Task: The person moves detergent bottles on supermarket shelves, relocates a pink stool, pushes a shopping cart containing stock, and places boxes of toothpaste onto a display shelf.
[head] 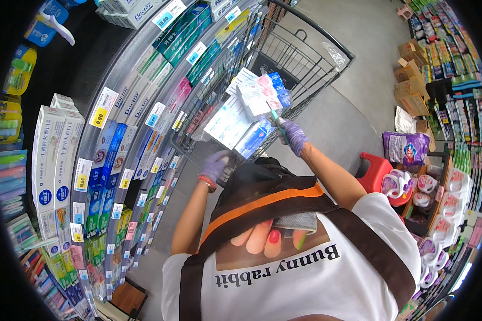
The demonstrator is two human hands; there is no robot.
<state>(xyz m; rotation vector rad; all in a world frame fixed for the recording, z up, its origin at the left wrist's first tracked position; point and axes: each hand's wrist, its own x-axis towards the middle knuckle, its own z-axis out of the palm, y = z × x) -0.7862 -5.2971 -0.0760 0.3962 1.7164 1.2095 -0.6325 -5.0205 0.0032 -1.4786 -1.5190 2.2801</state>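
My right hand (292,135), in a purple glove, grips a slim teal hand tool (280,125) that looks like a utility knife. Its dark tip points at a shrink-wrapped white carton pack (252,96) with pink round prints and blue sides. Beneath that pack lies a larger white carton (226,123) bearing writing, with a blue and white box (254,138) beside it. All of these rest in a dark wire shopping cart (317,66). My left hand (215,165), also gloved, is near the cart's close left corner; blur hides whether its fingers hold anything.
Shelves (134,86) of boxed toothpaste with price tags run close along the left. On the right stand a red plastic stool (375,172), white jugs (397,183), a purple bag (406,147) and open cardboard boxes (411,92). Grey floor (333,124) lies between.
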